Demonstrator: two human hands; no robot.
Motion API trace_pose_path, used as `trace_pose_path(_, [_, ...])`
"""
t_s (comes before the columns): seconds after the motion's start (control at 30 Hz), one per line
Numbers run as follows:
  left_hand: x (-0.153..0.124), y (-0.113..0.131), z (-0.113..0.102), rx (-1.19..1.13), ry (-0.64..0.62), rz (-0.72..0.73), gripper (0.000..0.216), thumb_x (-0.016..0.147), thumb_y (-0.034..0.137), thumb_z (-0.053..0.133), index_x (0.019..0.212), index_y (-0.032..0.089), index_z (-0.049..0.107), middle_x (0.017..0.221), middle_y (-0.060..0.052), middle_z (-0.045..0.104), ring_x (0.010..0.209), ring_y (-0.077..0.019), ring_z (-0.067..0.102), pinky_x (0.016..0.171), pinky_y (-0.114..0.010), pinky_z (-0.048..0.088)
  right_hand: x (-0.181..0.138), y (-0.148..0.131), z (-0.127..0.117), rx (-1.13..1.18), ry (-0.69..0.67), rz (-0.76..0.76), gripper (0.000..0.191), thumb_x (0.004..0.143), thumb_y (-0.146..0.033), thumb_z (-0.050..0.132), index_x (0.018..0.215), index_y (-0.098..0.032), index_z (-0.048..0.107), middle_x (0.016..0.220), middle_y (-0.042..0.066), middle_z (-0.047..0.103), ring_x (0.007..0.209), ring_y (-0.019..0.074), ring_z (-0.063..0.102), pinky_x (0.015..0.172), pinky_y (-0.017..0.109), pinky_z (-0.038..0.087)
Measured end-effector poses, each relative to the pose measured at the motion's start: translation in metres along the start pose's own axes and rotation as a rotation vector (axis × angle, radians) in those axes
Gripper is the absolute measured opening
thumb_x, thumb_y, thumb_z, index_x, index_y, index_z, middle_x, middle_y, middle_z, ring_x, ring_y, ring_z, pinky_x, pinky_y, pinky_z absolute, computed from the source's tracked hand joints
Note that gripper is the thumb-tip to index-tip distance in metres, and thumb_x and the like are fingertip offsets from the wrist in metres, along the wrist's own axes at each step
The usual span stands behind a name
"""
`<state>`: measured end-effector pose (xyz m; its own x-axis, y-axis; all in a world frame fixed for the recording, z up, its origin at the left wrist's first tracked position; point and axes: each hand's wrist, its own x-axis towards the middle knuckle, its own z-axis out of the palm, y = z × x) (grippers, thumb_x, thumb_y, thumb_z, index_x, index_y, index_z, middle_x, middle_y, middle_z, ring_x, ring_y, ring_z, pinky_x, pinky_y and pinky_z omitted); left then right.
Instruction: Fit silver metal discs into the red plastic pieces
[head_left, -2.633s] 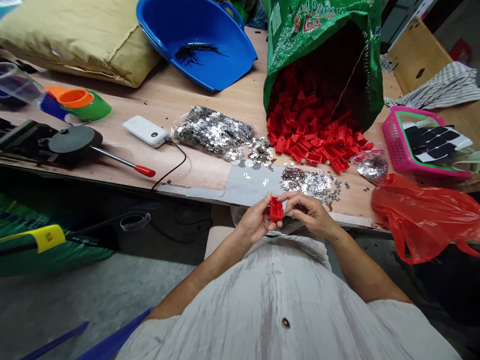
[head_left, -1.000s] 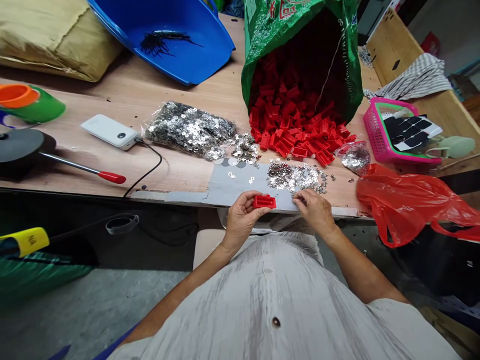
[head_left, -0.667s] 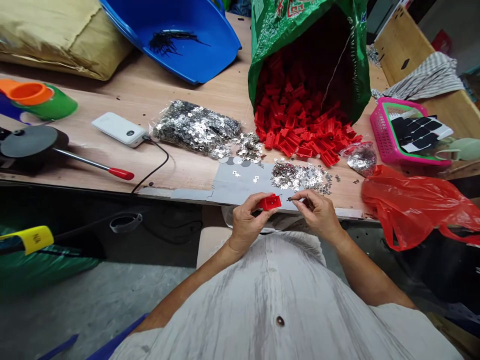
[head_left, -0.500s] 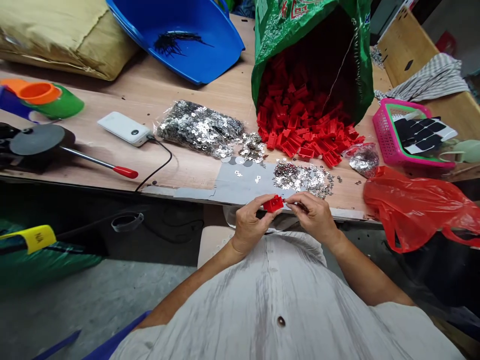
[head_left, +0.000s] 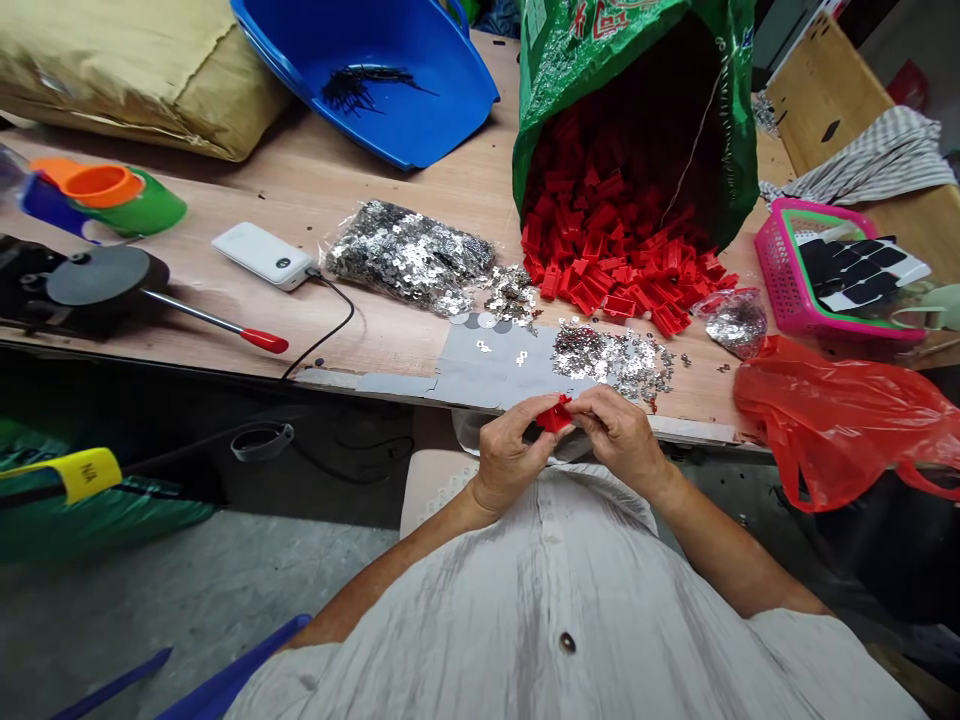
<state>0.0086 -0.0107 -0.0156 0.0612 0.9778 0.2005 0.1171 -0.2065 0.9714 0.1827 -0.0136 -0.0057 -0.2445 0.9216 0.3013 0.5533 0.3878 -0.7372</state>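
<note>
My left hand (head_left: 514,443) is closed on a small red plastic housing (head_left: 555,415), held between thumb and fingers just off the table's front edge. Thumb and fingertips of my right hand (head_left: 616,430) are pinched against the housing's right end; what lies between them is hidden. Beyond the hands, loose silvery metal pieces (head_left: 611,355) are heaped on a grey sheet (head_left: 480,375), with a few single ones to the left. Many more red housings (head_left: 600,270) spill from a green sack (head_left: 637,70) behind the heap.
A clear bag of metal pieces (head_left: 409,255) lies left of the sack, beside a white power bank (head_left: 259,255). Further left is a hand press with a red-tipped lever (head_left: 262,340). A blue scoop (head_left: 427,110) stands behind. To the right are a pink basket (head_left: 784,270) and a red plastic bag (head_left: 862,420).
My right fingertips have closed in from just beside the red housing onto its end. The housing has turned and tilted in my left hand. The whole view has shifted slightly.
</note>
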Motion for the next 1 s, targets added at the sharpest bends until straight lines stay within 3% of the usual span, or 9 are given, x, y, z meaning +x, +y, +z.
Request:
trace_pose_path(0.2, [-0.004, 0.000, 0.000, -0.010, 0.057, -0.012, 0.037, 0.068, 0.022, 0.082, 0.103, 0.027, 0.074, 0.104, -0.005, 0.076, 0.095, -0.0236, 0.070, 0.093, -0.039, 0.053, -0.001, 0.005, -0.011, 0.302, -0.102, 0.194, 0.023, 0.097, -0.034, 0.050, 0.102, -0.024, 0.069, 0.097, 0.006, 0.064, 0.092, 0.0184, 0.060, 0.082, 0.033, 0.048])
trace_pose_path(0.33, [-0.003, 0.001, 0.000, -0.007, 0.034, -0.015, 0.035, 0.068, 0.023, 0.082, 0.102, 0.027, 0.074, 0.106, -0.005, 0.075, 0.096, -0.0239, 0.070, 0.094, -0.040, 0.053, -0.002, 0.014, -0.012, 0.429, -0.038, 0.383, 0.020, 0.093, -0.038, 0.055, 0.099, -0.022, 0.064, 0.091, 0.002, 0.064, 0.074, 0.0136, 0.056, 0.069, 0.028, 0.046])
trace_pose_path(0.5, [-0.001, 0.005, 0.001, -0.041, 0.051, -0.018, 0.032, 0.066, 0.022, 0.083, 0.096, 0.028, 0.075, 0.102, -0.004, 0.076, 0.104, -0.0271, 0.069, 0.104, -0.047, 0.049, 0.002, 0.010, -0.008, 0.503, -0.069, 0.433, 0.023, 0.083, -0.041, 0.067, 0.087, -0.021, 0.058, 0.083, 0.000, 0.060, 0.075, 0.0131, 0.055, 0.067, 0.025, 0.045])
trace_pose_path(0.67, [-0.003, 0.005, 0.002, -0.097, -0.055, 0.015, 0.028, 0.067, 0.019, 0.082, 0.093, 0.028, 0.076, 0.097, -0.003, 0.077, 0.104, -0.0270, 0.069, 0.109, -0.051, 0.044, 0.007, 0.008, -0.005, 0.634, -0.156, 0.499, 0.030, 0.077, -0.042, 0.072, 0.079, -0.021, 0.051, 0.077, -0.003, 0.056, 0.067, 0.0114, 0.052, 0.062, 0.024, 0.044])
trace_pose_path(0.8, [-0.006, 0.000, 0.000, -0.070, -0.120, 0.050, 0.024, 0.072, 0.017, 0.077, 0.095, 0.027, 0.076, 0.099, -0.004, 0.077, 0.103, -0.0253, 0.069, 0.105, -0.047, 0.048, 0.002, 0.012, 0.004, 0.731, -0.176, 0.542, 0.036, 0.074, -0.043, 0.076, 0.077, -0.021, 0.048, 0.073, -0.004, 0.054, 0.063, 0.0103, 0.050, 0.057, 0.023, 0.041])
trace_pose_path(1.0, [-0.014, -0.005, -0.009, -0.049, -0.171, -0.008, 0.031, 0.072, 0.021, 0.079, 0.102, 0.026, 0.073, 0.102, -0.005, 0.076, 0.096, -0.0232, 0.071, 0.088, -0.038, 0.055, -0.011, 0.014, 0.011, 0.900, -0.259, 0.642, 0.042, 0.072, -0.042, 0.078, 0.086, -0.022, 0.043, 0.076, -0.007, 0.055, 0.051, 0.0052, 0.037, 0.047, 0.018, 0.026])
